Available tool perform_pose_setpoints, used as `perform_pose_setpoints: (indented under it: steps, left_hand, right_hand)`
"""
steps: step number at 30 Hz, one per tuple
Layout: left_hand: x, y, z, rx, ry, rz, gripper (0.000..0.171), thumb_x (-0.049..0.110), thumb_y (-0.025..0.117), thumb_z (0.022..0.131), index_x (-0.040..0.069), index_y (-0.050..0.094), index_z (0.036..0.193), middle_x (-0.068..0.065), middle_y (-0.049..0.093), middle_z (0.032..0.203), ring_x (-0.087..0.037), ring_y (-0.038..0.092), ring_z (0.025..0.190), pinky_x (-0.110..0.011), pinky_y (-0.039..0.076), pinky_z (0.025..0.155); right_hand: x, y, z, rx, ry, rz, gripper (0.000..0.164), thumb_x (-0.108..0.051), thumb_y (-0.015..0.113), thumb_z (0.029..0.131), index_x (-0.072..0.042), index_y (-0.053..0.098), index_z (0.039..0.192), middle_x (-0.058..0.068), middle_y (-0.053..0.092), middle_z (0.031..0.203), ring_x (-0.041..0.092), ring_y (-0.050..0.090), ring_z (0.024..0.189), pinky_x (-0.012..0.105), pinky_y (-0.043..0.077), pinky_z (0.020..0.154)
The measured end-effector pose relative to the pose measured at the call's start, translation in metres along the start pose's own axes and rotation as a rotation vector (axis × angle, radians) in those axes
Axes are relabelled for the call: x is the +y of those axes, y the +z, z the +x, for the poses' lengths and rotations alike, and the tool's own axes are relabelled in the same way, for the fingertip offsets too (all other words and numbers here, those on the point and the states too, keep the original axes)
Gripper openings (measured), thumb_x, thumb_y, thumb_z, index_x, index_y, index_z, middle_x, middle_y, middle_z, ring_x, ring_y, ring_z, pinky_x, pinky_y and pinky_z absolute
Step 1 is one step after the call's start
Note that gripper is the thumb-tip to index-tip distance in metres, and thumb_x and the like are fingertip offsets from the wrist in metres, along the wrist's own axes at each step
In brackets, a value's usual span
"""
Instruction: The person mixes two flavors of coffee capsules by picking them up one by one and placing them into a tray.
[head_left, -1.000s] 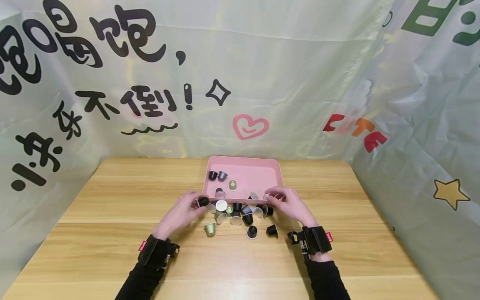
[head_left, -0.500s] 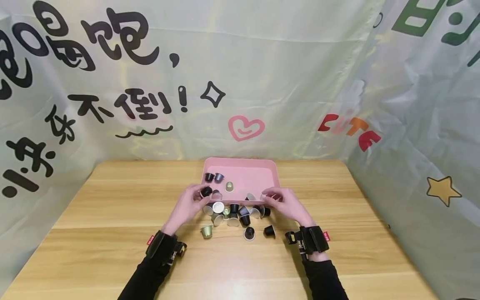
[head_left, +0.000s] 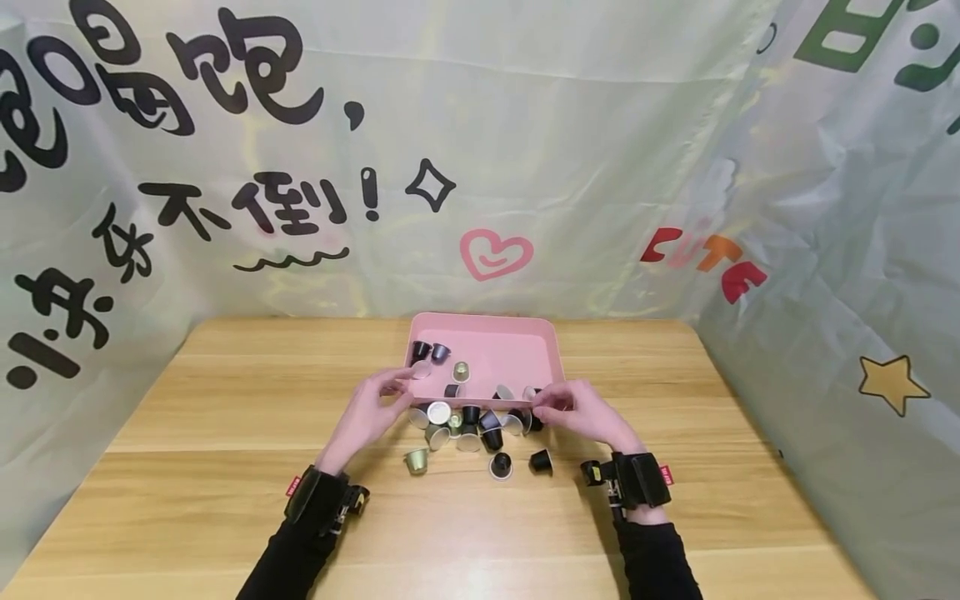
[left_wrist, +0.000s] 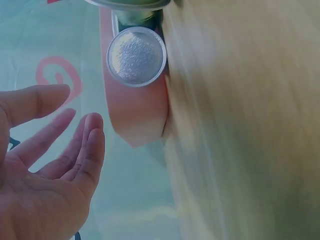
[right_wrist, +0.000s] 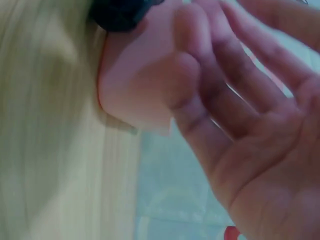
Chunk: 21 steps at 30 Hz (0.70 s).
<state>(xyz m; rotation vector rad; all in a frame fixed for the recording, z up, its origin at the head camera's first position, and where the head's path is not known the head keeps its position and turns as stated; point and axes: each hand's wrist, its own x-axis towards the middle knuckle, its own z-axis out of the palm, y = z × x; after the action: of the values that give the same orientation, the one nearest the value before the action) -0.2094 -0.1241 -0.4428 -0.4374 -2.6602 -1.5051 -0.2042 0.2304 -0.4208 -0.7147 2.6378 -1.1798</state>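
My left hand [head_left: 372, 410] reaches over the left side of the pink tray [head_left: 517, 350], its fingers loosely bent with nothing between them. Beside its fingertips lies a coffee capsule [head_left: 421, 369], pale lid showing, near two darker capsules [head_left: 441, 353]. My right hand [head_left: 577, 409] is at the tray's front right corner, fingers relaxed; in the right wrist view they hold nothing. A capsule [head_left: 529, 392] lies inside the tray near those fingertips. In the left wrist view a silver-lidded capsule [left_wrist: 136, 56] shows against the tray wall, clear of the empty left hand.
Several capsules crowd the table along the tray's front wall, among them one with a white lid [head_left: 438, 412]. Closer in are a green capsule [head_left: 416, 461], an upright black one [head_left: 501, 466] and a tipped black one [head_left: 541, 462]. A printed cloth [head_left: 585, 167] hangs behind the table.
My left hand carried a black coffee capsule over the tray's left side and let it go there. The right hand drew slightly right, leaving a capsule inside the front right of the tray.
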Motion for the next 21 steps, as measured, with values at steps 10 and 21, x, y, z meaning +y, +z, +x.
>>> perform_pose_setpoints:
  steps: [10,21]
  left_hand:
    - [0.002,-0.010,-0.001,-0.033,-0.026,0.024,0.040,0.011,0.063,0.096,0.000,0.058,0.135,-0.022,0.062,0.138,-0.038,0.061,0.120,-0.059,0.045,0.110]
    - [0.001,-0.011,-0.003,-0.037,-0.013,0.037,0.041,0.011,0.063,0.096,-0.001,0.058,0.135,-0.022,0.063,0.135,-0.039,0.060,0.121,-0.058,0.044,0.110]
  right_hand:
    - [0.003,-0.009,-0.009,-0.196,-0.001,0.026,0.023,-0.017,0.076,0.089,-0.002,0.074,0.106,0.011,0.076,0.096,0.015,0.069,0.080,0.021,0.054,0.070]
    - [0.005,-0.006,-0.009,-0.333,0.040,0.113,0.029,-0.016,0.079,0.085,0.000,0.073,0.108,0.021,0.073,0.108,0.020,0.069,0.085,0.022,0.056,0.072]
